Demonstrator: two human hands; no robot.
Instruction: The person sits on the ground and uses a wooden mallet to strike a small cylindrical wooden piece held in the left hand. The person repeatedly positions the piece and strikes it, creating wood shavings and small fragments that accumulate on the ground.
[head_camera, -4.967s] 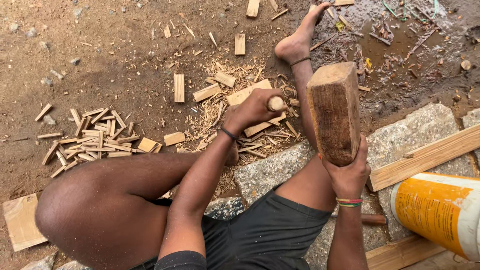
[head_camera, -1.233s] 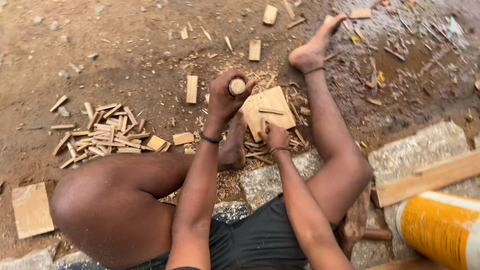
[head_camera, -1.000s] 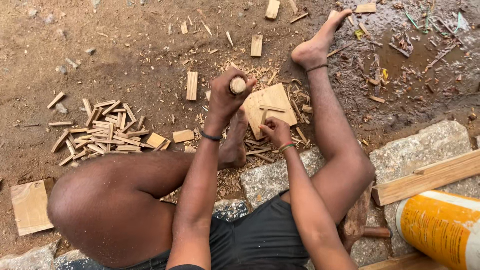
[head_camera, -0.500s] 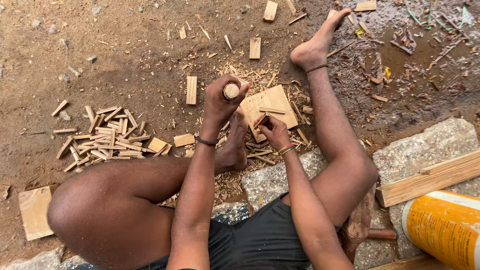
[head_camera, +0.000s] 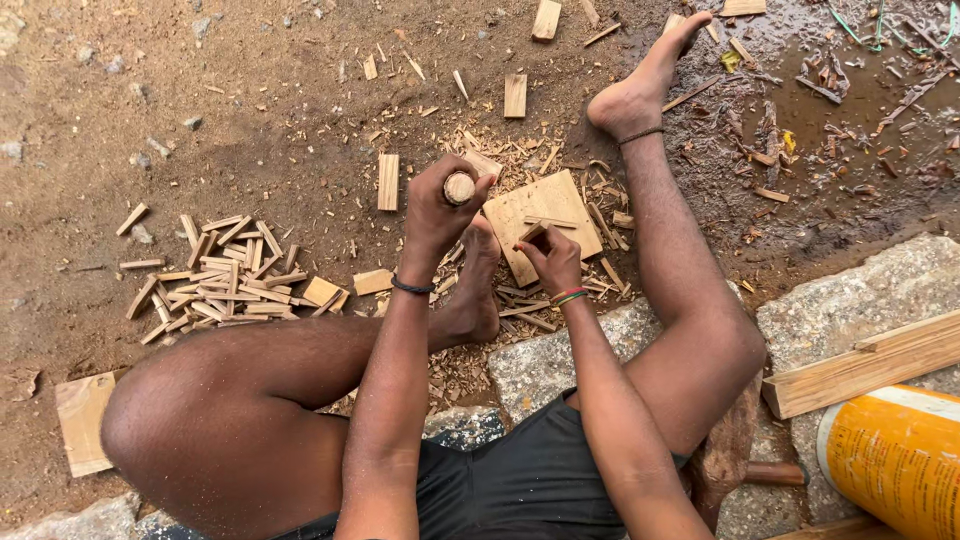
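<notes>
The person sits on the dirt ground (head_camera: 250, 90), legs spread around a square wooden block (head_camera: 545, 225) that lies flat between the feet. The left hand (head_camera: 440, 205) is raised above the block's left edge, fingers wrapped tight round a wooden handle (head_camera: 459, 187) seen end-on; its working end is hidden, so whether it carries a blade I cannot tell. The right hand (head_camera: 553, 262) pinches a thin wood strip (head_camera: 533, 233) upright on the block, fingertips closed on it. With those fingers so near, a stray blow could hit them, or the strip could slip sideways. A heap of cut sticks (head_camera: 225, 280) lies well left. A yellow cylindrical container (head_camera: 895, 460) with white rim sits bottom right.
</notes>
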